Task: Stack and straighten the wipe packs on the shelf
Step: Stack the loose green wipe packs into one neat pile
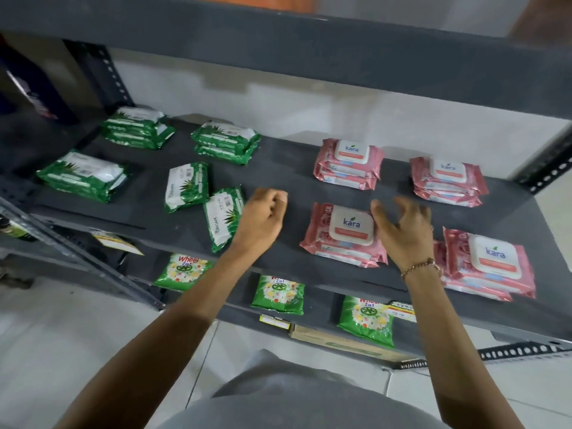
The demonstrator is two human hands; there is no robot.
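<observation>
Green wipe packs lie on the left half of the dark grey shelf (278, 168): small stacks at the back (137, 127) (226, 142) and far left (83, 176), plus two single packs turned lengthwise (187, 185) (223, 216). Pink wipe packs sit in stacks on the right half (348, 164) (448, 181) (342, 235) (489, 264). My left hand (263, 219) hovers beside the nearer lengthwise green pack, fingers curled, holding nothing. My right hand (404, 227), fingers spread, is at the right edge of the front-middle pink stack.
Green detergent bags (277, 294) (366, 320) (182, 270) lie on the lower shelf with price tags (275, 322). An upper shelf beam (278, 48) runs overhead. Perforated steel uprights (544, 168) stand at the sides. Tiled floor shows below.
</observation>
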